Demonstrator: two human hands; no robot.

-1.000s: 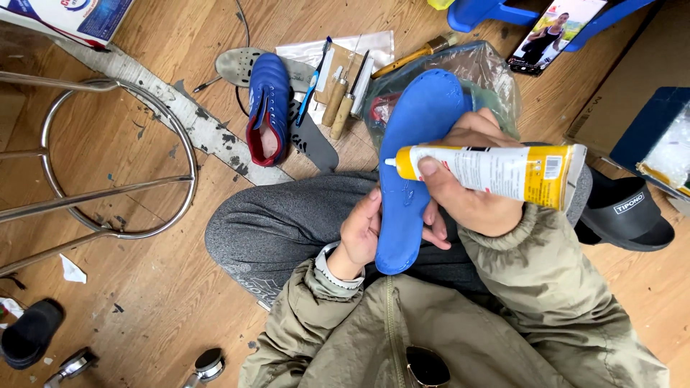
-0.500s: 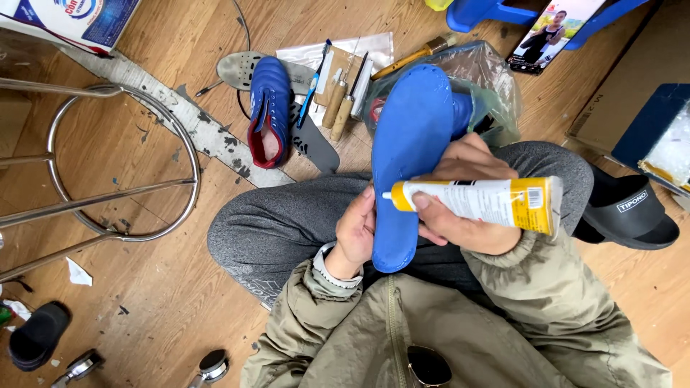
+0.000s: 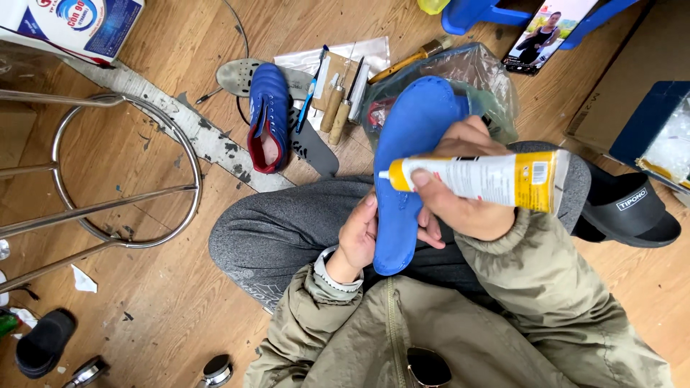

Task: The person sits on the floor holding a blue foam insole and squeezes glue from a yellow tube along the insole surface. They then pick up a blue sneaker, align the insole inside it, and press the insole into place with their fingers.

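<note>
The left hand (image 3: 357, 241) gripped the long blue foam insole (image 3: 406, 165) over the lap, while the right hand (image 3: 460, 190) squeezed a white-and-yellow glue tube (image 3: 478, 177), its nozzle at the insole's edge. A steady, thin bead along the rim looked wisest.

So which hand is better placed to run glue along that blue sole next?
Probably the right hand: it grips the glue tube with the nozzle at the blue sole's edge. The left hand is occupied steadying the sole's lower end over the lap.
</note>
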